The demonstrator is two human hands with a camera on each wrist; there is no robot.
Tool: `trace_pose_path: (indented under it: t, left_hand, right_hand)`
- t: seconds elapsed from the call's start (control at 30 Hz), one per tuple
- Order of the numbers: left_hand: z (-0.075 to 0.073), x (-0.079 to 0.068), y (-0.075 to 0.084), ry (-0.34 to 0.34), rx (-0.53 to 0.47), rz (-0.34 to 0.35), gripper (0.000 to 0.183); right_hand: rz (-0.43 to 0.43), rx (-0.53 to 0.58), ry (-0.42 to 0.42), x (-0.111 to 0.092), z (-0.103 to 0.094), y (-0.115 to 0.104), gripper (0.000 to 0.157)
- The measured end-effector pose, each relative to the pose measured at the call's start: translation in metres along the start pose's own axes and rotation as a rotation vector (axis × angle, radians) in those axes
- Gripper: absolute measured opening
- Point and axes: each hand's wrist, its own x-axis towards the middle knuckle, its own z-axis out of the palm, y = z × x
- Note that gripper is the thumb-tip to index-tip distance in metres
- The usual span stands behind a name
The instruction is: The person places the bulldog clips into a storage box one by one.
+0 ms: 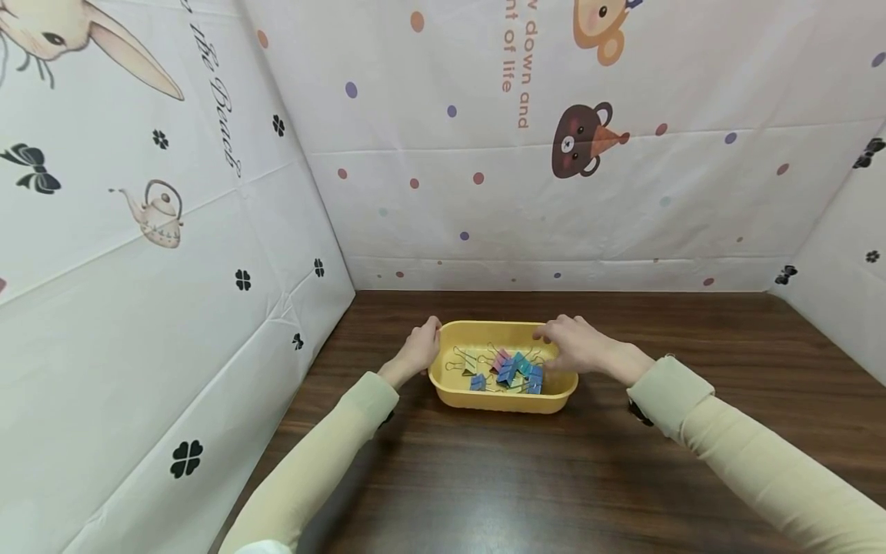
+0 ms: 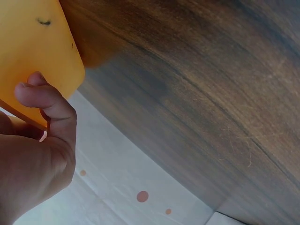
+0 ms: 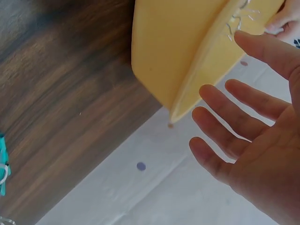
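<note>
A yellow plastic basin [image 1: 498, 402] on the wooden table holds several binder clips, among them a blue one [image 1: 507, 372], a pink one [image 1: 501, 359] and a pale yellow-green one [image 1: 470, 363]. My left hand [image 1: 418, 350] grips the basin's left end; in the left wrist view its fingers [image 2: 47, 96] curl against the yellow wall. Over the right end hovers my right hand [image 1: 574, 345], fingers spread and slightly bent. The right wrist view has this palm [image 3: 276, 159] holding nothing, with the thumb near some wire clip handles [image 3: 234, 23] inside the basin.
Dark wooden tabletop [image 1: 498, 477] surrounds the basin. A white printed sheet [image 1: 443, 208] stands behind the table and continues along both sides. At the left edge of the right wrist view lies a teal clip [image 3: 3, 164] with a pale wire loop.
</note>
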Motion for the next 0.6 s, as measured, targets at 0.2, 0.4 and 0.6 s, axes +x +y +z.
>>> trace_pose_path:
  t: [0.2, 0.4, 0.6]
  left_hand:
    - [-0.001, -0.001, 0.0, -0.001, -0.005, -0.006, 0.023]
    - [-0.001, -0.001, 0.001, 0.0, -0.01, -0.004, 0.023]
    - [0.0, 0.0, 0.001, -0.005, -0.016, -0.01, 0.023]
  right_hand:
    - [0.016, 0.001, 0.048, -0.011, -0.012, 0.013, 0.044]
    - [0.041, 0.014, 0.06, -0.029, -0.017, 0.034, 0.044]
    - [0.11, 0.029, 0.011, -0.051, -0.021, 0.059, 0.051]
